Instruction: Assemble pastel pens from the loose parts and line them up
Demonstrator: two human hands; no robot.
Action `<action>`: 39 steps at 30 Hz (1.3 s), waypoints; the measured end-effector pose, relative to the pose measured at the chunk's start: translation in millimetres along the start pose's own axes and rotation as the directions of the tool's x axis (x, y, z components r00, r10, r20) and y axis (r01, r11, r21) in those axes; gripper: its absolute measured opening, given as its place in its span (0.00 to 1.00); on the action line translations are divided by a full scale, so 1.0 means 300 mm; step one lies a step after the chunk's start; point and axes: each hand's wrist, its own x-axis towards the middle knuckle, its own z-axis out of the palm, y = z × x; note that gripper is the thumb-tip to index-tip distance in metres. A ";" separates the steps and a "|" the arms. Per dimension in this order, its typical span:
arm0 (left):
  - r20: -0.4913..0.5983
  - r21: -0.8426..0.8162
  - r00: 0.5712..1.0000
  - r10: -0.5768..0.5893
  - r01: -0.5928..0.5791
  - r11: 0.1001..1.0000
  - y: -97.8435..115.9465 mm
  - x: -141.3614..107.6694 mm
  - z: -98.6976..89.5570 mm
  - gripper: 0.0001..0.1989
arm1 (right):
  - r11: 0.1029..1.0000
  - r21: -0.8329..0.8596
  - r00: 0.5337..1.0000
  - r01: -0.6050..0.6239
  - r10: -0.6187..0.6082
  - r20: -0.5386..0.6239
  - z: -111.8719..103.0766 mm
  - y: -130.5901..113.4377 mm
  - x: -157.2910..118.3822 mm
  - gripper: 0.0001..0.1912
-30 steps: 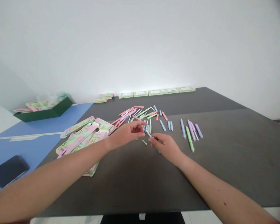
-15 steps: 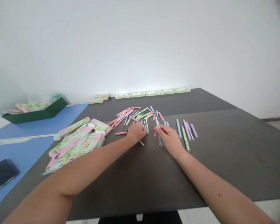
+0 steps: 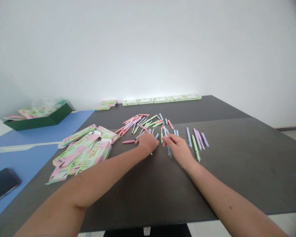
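My right hand (image 3: pixel 178 146) is closed in a pinch on a slim white pen part (image 3: pixel 165 130), held upright over the dark table. Beneath its fingers lies a blue pen piece (image 3: pixel 169 151). My left hand (image 3: pixel 148 142) is closed at the near edge of the pile of pastel pens (image 3: pixel 133 123), and a short blue pen barrel (image 3: pixel 157 135) shows at its fingertips. Between the hands a green pen part (image 3: pixel 161 136) points away from me. To the right are a blue pen (image 3: pixel 188 136), a green pen (image 3: pixel 195 148) and purple pen parts (image 3: pixel 204 140).
Pink and green cardboard boxes (image 3: pixel 88 151) overlap at the left. A row of green-edged boxes (image 3: pixel 154 100) stands along the wall. On the blue surface (image 3: pixel 39 158) sit a dark green tray (image 3: pixel 34 123) of packaging and a phone (image 3: pixel 3 186).
My left hand has shifted slightly right, and a blue barrel now shows at its fingertips. The green pen part near it has moved right. My right hand stays nearly in place.
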 end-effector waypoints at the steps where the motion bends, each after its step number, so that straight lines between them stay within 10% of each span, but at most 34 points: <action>1: -0.011 -0.017 1.000 0.009 -0.009 1.000 -0.006 -0.007 -0.010 0.19 | 1.000 0.002 1.000 -0.005 0.005 0.007 0.000 0.002 0.001 0.14; 6: -0.073 -0.135 0.995 0.071 -0.080 0.988 -0.082 -0.090 -0.112 0.15 | 1.000 -0.005 1.000 -0.014 0.014 0.022 0.002 0.013 0.003 0.15; 9: -0.135 -0.507 0.988 0.075 -0.134 0.851 -0.145 -0.179 -0.175 0.13 | 1.000 -0.018 0.999 0.015 -0.015 0.049 0.006 0.016 0.001 0.16; 14: -0.060 -0.944 0.997 -0.045 -0.042 0.329 -0.232 -0.297 -0.173 0.11 | 0.997 -0.072 0.985 0.020 -0.007 0.173 0.019 0.014 -0.009 0.17; 19: 0.035 -0.994 0.996 -0.079 0.027 -0.102 -0.288 -0.322 -0.117 0.09 | 0.985 -0.150 0.951 0.091 -0.042 0.305 0.037 0.017 -0.016 0.16; 31: 0.046 -0.974 0.995 -0.087 0.025 -0.227 -0.332 -0.311 -0.108 0.08 | 0.951 -0.232 0.915 0.202 -0.099 0.391 0.044 0.008 -0.025 0.16; 39: -0.011 -0.826 0.992 0.127 0.063 -0.560 -0.311 -0.364 -0.147 0.06 | 0.951 -0.226 0.918 0.209 -0.111 0.381 0.044 -0.003 -0.029 0.16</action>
